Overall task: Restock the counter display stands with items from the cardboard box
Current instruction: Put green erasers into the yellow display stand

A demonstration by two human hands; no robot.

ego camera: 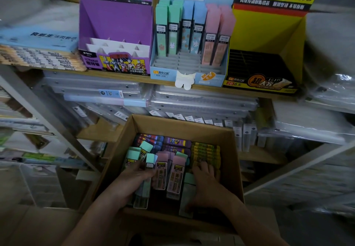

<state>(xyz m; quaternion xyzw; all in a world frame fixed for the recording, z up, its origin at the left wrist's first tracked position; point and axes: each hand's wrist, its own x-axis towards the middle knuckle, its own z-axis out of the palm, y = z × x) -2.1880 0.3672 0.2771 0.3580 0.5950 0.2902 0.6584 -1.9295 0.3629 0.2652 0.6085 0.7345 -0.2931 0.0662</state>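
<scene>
The cardboard box (182, 126) is seen open-topped at the bottom centre, in front of and below the wooden shelf (211, 89); what it rests on cannot be told. It is filled with slim pencil-lead cases, sorted by colour: dark blue cases (148, 137) at the back left, purple cases (176, 142) behind the middle, yellow cases (206, 149) at the right, pink cases (161, 174) in the centre and mint-green cases (134, 154) at the left.

Three display stands are lined up side by side on the shelf above. In the yellow stand (269, 34), at the right, a black divider grid is exposed. In the purple stand (115, 21), at the left, white stepped dividers are exposed. The blue stand (192, 77) between them is partly stocked: green, blue and pink cases are stood upright in its back rows, the pink ones reaching furthest forward.

Both hands are lowered into the box. The left hand (134, 172) is set among the mint-green cases, with its fingers curled round some of them. The right hand (205, 176) is laid flat, its fingers spread and resting on the yellow cases.

A stack of flat packs (38, 40) is kept on the shelf left of the purple stand. Clear plastic cases (201, 101) are piled beneath the shelf. A white metal upright (28, 99) is seen at the left, and the room is dimly lit.
</scene>
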